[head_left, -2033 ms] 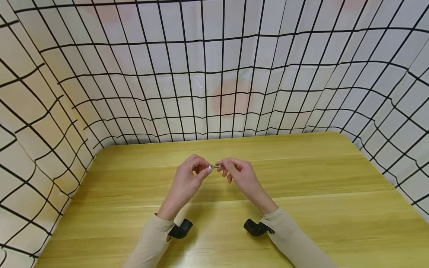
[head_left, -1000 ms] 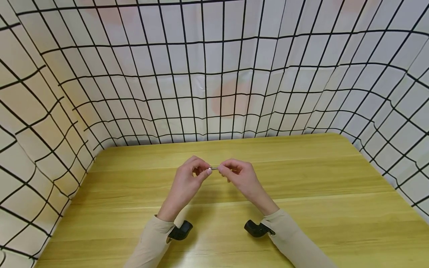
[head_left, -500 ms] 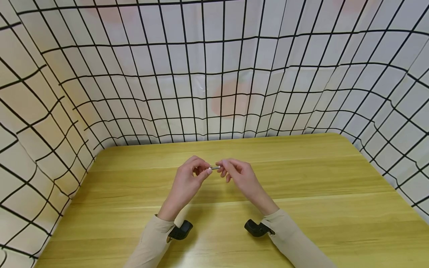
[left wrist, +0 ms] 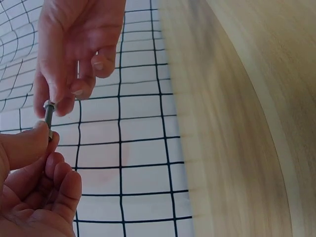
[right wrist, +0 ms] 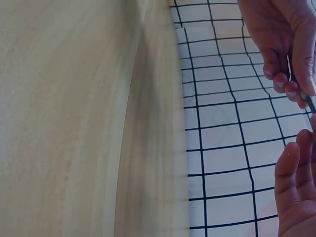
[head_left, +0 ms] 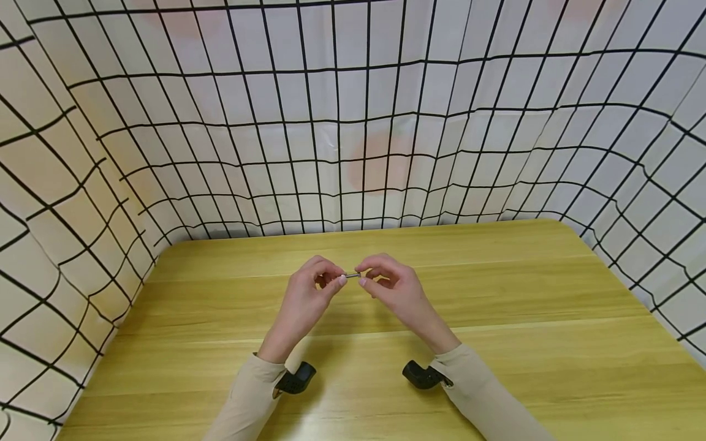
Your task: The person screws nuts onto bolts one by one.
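Note:
A small metal bolt [head_left: 353, 275] is held above the table between the two hands. My left hand [head_left: 310, 288] pinches one end of it between thumb and forefinger. In the left wrist view, the bolt [left wrist: 49, 116] shows a grey shank, a wider far end and a brassy bit beside the left thumb [left wrist: 24, 148]. My right hand [head_left: 394, 285] has thumb and forefinger on either side of the wider end, its other fingers loosely curled. The left fingertips hide the near end. In the right wrist view, the bolt [right wrist: 309, 102] is cut off by the frame's edge.
A yellow wooden table [head_left: 496, 294] lies below. White sheeting behind a black wire grid [head_left: 336, 122] stands along its back and sides. Each wrist carries a black camera, one on the left [head_left: 296, 378] and one on the right [head_left: 421, 375], below beige sleeves.
The right thumb and forefinger repeatedly shift around the bolt's end; they now stand wider apart than half a second ago, with the thumb lower. The left hand has barely moved.

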Demonstrator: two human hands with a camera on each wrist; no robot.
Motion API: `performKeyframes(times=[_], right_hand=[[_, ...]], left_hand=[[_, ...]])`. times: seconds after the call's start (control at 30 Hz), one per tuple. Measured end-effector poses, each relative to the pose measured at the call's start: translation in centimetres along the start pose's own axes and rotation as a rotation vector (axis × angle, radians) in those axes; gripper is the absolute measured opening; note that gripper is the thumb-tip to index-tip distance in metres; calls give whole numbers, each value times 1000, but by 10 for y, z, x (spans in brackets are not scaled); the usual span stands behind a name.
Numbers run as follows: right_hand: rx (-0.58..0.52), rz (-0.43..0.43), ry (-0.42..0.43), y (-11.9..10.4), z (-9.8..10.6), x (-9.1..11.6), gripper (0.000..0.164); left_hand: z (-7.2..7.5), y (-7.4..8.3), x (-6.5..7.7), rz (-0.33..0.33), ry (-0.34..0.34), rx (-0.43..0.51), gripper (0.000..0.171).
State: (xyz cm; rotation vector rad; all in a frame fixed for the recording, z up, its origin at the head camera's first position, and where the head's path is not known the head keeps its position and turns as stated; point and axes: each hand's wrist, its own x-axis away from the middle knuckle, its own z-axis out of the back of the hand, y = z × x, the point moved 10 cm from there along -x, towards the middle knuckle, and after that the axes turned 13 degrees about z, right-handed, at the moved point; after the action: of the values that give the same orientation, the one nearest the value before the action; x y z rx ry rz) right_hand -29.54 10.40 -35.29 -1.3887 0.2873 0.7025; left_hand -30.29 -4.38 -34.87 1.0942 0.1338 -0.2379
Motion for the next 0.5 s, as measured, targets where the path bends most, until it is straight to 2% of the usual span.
performKeyframes(times=[0.07, 0.3, 0.5], right_hand=[[4, -6, 5, 0, 0, 0, 18], [35, -39, 16, 27, 3, 4, 13], [82, -101, 6, 33, 3, 6, 13]], left_hand=[[0, 0, 0, -1, -2, 0, 5], [-2, 0, 1, -4, -10, 7, 5], [-4, 0, 2, 1, -21, 1, 5]])
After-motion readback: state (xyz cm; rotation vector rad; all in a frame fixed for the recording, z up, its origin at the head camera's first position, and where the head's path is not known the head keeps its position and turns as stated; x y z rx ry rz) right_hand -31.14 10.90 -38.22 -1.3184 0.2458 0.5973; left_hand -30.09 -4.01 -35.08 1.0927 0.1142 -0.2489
